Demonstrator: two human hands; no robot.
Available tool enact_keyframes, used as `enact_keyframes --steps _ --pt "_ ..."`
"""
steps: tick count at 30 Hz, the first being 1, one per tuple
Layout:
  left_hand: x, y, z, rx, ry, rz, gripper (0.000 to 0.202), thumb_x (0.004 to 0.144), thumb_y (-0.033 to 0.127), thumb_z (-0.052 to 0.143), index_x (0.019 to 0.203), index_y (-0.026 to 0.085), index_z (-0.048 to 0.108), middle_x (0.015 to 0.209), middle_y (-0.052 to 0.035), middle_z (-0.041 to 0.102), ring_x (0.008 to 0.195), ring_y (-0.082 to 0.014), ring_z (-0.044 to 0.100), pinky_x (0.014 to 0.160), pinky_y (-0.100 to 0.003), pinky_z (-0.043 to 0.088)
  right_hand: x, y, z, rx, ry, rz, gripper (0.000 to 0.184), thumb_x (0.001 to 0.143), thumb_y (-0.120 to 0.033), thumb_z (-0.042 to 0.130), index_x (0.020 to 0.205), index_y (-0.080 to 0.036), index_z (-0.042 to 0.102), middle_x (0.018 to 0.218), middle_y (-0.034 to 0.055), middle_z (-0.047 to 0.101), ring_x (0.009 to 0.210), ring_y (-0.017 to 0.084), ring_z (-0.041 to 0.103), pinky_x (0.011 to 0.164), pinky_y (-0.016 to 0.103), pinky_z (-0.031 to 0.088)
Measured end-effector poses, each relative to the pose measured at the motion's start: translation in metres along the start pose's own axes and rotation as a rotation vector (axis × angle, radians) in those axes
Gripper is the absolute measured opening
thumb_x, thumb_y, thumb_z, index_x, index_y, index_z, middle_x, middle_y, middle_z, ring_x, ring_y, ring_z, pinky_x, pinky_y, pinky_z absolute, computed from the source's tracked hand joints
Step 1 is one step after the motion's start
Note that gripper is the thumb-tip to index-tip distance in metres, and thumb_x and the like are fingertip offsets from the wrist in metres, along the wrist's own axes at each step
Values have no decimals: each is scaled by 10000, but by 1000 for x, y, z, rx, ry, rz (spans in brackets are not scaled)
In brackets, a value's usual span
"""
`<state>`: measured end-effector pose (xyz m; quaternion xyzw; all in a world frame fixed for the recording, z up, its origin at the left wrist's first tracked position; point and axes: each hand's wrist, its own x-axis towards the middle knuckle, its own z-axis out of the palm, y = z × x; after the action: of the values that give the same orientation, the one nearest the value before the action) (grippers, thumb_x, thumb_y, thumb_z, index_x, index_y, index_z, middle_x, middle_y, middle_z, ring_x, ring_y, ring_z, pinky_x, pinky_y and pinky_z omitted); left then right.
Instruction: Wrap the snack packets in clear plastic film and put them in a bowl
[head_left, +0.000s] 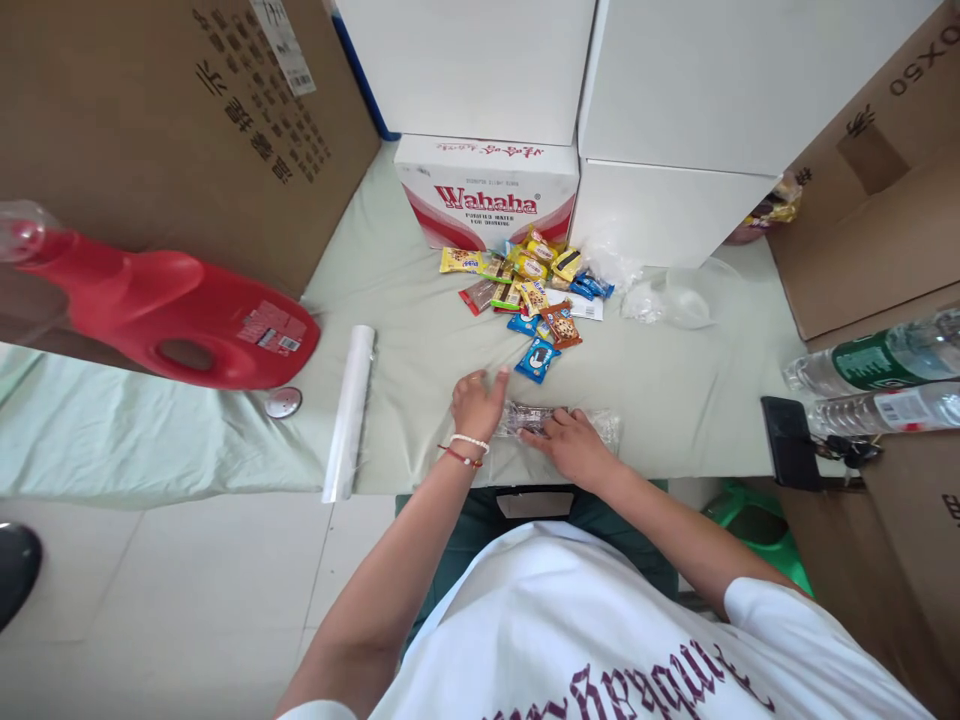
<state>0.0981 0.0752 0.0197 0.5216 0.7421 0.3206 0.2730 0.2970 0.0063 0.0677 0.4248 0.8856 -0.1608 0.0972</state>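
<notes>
My left hand [477, 400] rests on the pale green cloth [675, 380] at the left end of a clear plastic-wrapped packet [596, 423], fingers together and curled down. The fingers of my right hand [571, 443] lie flat and pressed on top of that packet. Inside the wrap are small snack items I cannot make out. Just beyond my hands lies a pile of small snack packets [532, 285] in yellow, blue, red and brown wrappers.
A roll of clear film [349, 408] lies left of my hands, with a red jug [172, 310] on its side and a round cap [283, 402] beyond. Cardboard and white boxes [487, 190] ring the back. A clear bowl [690, 295], water bottles [877, 385] and a black phone [789, 440] sit right.
</notes>
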Motion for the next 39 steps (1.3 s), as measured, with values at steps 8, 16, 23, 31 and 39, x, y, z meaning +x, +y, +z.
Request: enact_keyframes --steps 8,16,23,31,39 --pt "-4 -6 -26 -120 -411 382 521 889 324 631 1410 306 636 1245 -50 754 1495 -282 443 1279 -575 238 11 20 -2 128 -63 -21 524 1068 -162 410 1530 -339 582 1160 130 722 1157 309 539 876 401 369" --pt "1 -42 -77 73 -437 561 218 778 202 603 743 316 786 883 1 768 1250 -250 621 1311 -585 174 16 27 -3 260 -45 -26 500 1080 -171 440 1519 -353 594 1122 98 716 1097 261 548 896 368 402" --pt "-28 -64 -60 91 -33 237 266 906 292 500 1023 209 724 1270 -144 653 1346 -311 538 1205 -586 397 6 25 0 306 47 -36 494 1054 -362 591 1545 -333 557 1206 106 693 1161 271 533 965 411 418" --pt "-38 -23 -27 81 -50 59 151 829 332 694 781 232 591 1037 -75 711 1074 -264 675 1023 -458 535 7 19 2 246 32 16 480 1064 -326 563 1543 -354 555 1223 108 692 1203 287 521 1004 447 408" --pt "-86 13 8 118 -221 472 248 953 295 553 1102 204 728 1277 -129 734 1193 -263 678 1037 -430 542 -4 25 18 340 149 -97 287 1014 -223 571 1233 -168 748 1149 140 691 1110 270 547 975 429 457"
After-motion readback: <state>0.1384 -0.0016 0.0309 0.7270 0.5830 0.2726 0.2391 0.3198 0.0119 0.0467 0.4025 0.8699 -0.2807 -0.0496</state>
